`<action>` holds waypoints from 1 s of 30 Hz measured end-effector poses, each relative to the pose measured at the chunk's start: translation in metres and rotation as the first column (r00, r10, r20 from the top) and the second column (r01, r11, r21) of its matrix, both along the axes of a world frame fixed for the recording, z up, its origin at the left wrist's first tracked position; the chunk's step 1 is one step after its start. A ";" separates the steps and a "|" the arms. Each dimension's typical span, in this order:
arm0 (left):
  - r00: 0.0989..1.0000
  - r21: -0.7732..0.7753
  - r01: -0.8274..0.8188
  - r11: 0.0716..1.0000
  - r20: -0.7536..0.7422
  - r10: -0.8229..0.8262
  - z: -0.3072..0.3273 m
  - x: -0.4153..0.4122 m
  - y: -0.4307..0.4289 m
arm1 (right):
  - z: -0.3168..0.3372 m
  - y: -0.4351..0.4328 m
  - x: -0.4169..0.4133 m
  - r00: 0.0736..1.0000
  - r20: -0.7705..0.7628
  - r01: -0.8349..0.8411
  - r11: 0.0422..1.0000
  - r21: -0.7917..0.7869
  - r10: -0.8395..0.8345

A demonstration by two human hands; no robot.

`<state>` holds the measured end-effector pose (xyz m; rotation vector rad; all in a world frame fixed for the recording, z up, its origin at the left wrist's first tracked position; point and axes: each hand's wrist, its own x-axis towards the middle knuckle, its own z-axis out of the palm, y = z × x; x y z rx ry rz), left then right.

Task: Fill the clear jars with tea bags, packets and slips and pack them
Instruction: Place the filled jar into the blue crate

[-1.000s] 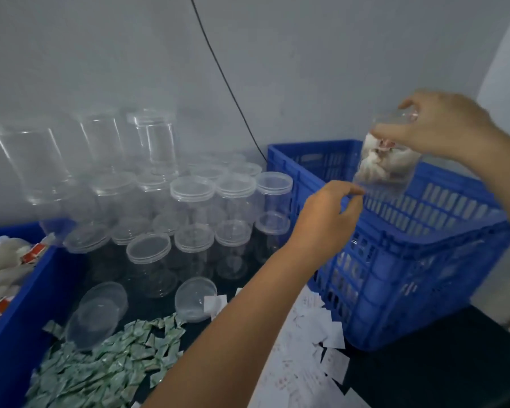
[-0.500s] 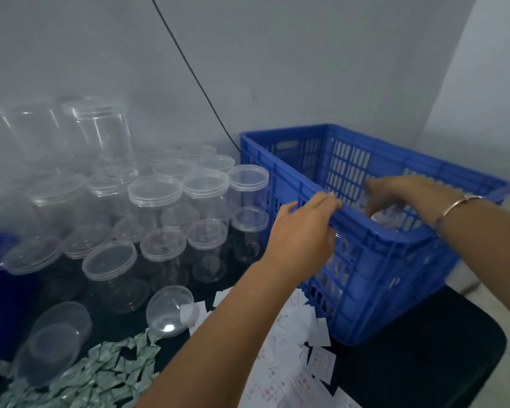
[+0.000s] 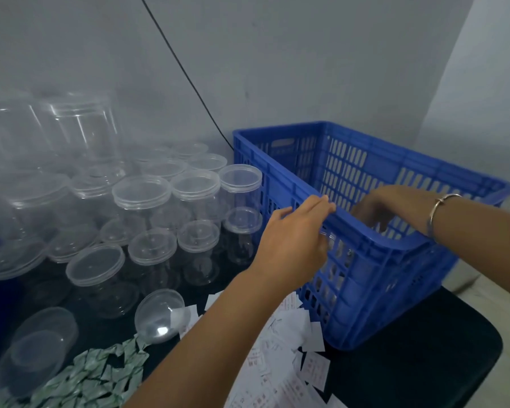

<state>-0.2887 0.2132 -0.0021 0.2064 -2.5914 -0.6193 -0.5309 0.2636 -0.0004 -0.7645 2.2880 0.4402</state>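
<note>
Blue plastic crate (image 3: 365, 290) at 3 o'clock is where it's all happening right now. The big change from a second back: in that earlier view the right hand is holding a filled jar up in the air over the crate, and now the right hand (image 3: 380, 206) is down inside it, below the near rim, fingers pointing downward. The filled jar itself doesn't show anymore; my guess is it's down in the crate under that hand, hidden by the rim and the blur. Honestly can't tell if the hand has let go or is gripping it, it's too smeared. The left hand (image 3: 295, 234) has come over too, and its fingers lie stretched out flat across the crate's near rim at about 1 o'clock from the wrist, holding nothing, looks like it's just steadying the crate. So I'd read this as one jar getting packed, with loads to go: the lidded empty jars (image 3: 142, 198) are stacked at 10 o'clock, a loose lid (image 3: 159, 316) sits at 7 o'clock, the green packets (image 3: 100, 375) are heaped near 7 o'clock at the bottom edge, and the paper slips (image 3: 280, 378) are scattered at 6 o'clock on the dark tabletop (image 3: 409, 363), some touching the crate's foot. Next jar probably comes from that stack.
</note>
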 end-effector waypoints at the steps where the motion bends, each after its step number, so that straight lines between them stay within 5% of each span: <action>1: 1.000 -0.003 0.000 1.000 0.005 0.000 0.000 0.001 0.000 | 0.001 0.000 0.001 1.000 -0.017 -0.006 1.000 0.015 0.007; 24: 0.988 -0.019 -0.026 0.999 0.150 0.029 -0.001 0.008 0.007 | 0.016 0.009 0.039 0.994 -0.097 -0.055 0.996 -0.072 0.048; 27: 0.983 -0.064 -0.019 0.998 0.183 0.031 0.003 0.010 0.006 | 0.030 0.004 0.041 0.956 -0.277 -0.173 0.944 -0.282 0.092; 30: 0.981 -0.066 0.032 0.997 0.193 -0.019 0.012 0.015 -0.001 | 0.049 -0.004 0.042 0.953 -0.302 -0.207 0.749 -0.629 0.010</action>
